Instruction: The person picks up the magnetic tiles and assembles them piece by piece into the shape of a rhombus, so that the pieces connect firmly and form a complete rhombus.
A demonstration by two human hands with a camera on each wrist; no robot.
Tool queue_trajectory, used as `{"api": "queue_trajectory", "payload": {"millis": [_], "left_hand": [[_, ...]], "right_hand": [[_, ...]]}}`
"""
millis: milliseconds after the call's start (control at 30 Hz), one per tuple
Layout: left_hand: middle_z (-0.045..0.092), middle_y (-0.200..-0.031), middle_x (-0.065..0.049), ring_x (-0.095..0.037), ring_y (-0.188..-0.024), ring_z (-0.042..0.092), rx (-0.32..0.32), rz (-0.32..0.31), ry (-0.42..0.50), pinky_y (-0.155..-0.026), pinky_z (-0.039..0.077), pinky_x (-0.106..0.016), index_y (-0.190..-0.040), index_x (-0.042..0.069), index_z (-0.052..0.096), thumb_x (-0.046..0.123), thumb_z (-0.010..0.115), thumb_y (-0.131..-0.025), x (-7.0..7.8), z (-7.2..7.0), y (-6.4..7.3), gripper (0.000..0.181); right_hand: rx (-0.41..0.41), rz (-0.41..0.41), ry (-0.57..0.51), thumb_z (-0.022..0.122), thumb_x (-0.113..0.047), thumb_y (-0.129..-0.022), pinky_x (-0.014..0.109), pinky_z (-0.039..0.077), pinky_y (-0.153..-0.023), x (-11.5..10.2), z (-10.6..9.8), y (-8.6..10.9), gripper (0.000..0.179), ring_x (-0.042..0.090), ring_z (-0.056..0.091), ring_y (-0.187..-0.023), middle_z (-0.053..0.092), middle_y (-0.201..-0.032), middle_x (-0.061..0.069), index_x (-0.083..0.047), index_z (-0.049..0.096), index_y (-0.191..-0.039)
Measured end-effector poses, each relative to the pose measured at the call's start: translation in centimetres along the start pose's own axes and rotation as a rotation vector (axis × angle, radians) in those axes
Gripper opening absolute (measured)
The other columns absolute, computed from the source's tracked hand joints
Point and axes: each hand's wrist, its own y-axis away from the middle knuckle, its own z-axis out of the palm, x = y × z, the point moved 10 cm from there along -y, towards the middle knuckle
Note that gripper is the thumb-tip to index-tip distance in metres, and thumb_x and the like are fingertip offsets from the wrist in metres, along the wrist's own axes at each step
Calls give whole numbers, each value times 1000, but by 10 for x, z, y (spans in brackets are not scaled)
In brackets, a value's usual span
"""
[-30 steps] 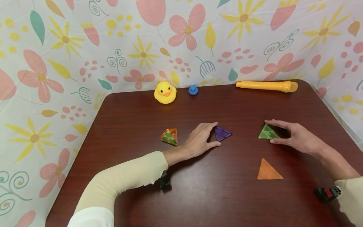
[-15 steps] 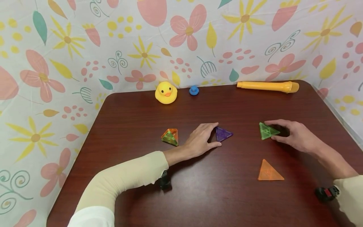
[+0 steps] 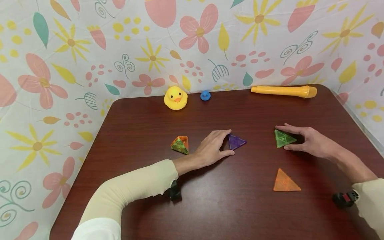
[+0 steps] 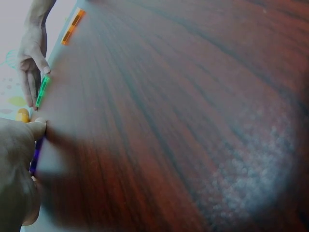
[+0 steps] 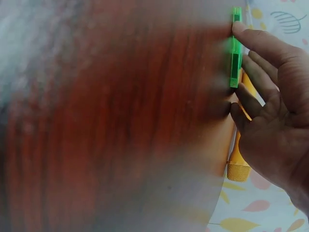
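In the head view, my left hand [image 3: 211,148] reaches across the middle of the table and holds a purple triangular magnetic tile [image 3: 236,142] by its near corners, between thumb and fingers. The tile lies flat, and the left wrist view shows it edge-on. My right hand [image 3: 312,140] has thumb and fingertips at the edges of a flat green triangular tile [image 3: 282,138]. In the right wrist view the thumb touches the green tile [image 5: 235,60] and the other fingers bend along its far side. Nearer me lies an orange triangular tile [image 3: 285,181], untouched.
A small orange and green piece made of joined tiles [image 3: 180,145] stands left of my left hand. Along the back edge are a yellow rubber duck [image 3: 175,98], a small blue duck [image 3: 205,95] and a yellow toy microphone [image 3: 283,90]. A flowered cloth [image 3: 120,43] hangs behind.
The green tile has turned so that one point faces my right wrist. My right fingers have since shifted left along its edges. The left hand and purple tile have stayed put.
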Motion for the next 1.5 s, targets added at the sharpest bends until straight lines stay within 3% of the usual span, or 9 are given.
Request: {"api": "queue_trajectory", "payload": {"millis": [233,333,433,700,933,1100,1300,1500], "left_hand": [[51,-160,-3,-21,-148,44,7,3,-5,-118,40,-38,-163,12,42,49,78,-97,0,0,0,83],[50,-161,-2,-21,-148,44,8,1,-2,-118,41,-39,-163,12,42,49,78,-97,-1,0,0,83],[50,-161,-2,-21,-148,44,4,2,1,-118,41,-39,-163,13,41,49,77,-97,-2,1,0,83],[50,-161,-3,-21,-148,44,10,10,2,-117,42,-39,-163,12,41,48,78,-97,-1,1,0,83],[50,-161,-3,-21,-148,44,7,10,3,-118,41,-39,-163,12,41,49,77,-98,-1,0,0,83],[50,-161,-3,-22,-148,44,9,11,7,-118,42,-40,-163,11,42,48,77,-98,0,1,1,83],[50,-161,-3,-22,-148,44,13,8,13,-117,42,-41,-163,11,42,48,78,-97,0,0,1,83],[50,-161,-2,-21,-148,44,15,6,14,-117,42,-41,-163,11,42,48,78,-97,0,0,1,83]], "right_hand": [[24,0,-8,89,-9,-86,-1,29,-92,-3,0,-2,76,47,34,-150,42,-163,26,-15,57,-155],[53,-8,13,90,-10,-86,0,30,-93,-6,-1,-1,73,28,44,-143,50,-158,23,-16,60,-152],[82,-25,33,91,-10,-85,2,32,-93,-8,-2,-1,72,11,48,-126,58,-149,18,-16,62,-150],[151,-113,43,93,2,-79,3,39,-91,-15,-3,-2,73,-5,54,-116,65,-137,13,-10,64,-145],[200,-215,118,93,7,-75,5,44,-86,-24,-4,-1,77,-4,58,-105,63,-130,9,-5,62,-144],[215,-191,149,94,6,-75,5,44,-82,-28,-4,-2,76,-2,58,-101,66,-125,10,-3,61,-144],[203,-122,174,92,2,-80,11,47,-72,-27,-4,-7,70,10,60,-90,67,-109,10,1,60,-142],[192,-104,143,92,2,-80,14,48,-70,-24,-5,-12,63,14,62,-85,65,-103,8,0,62,-136]]}}
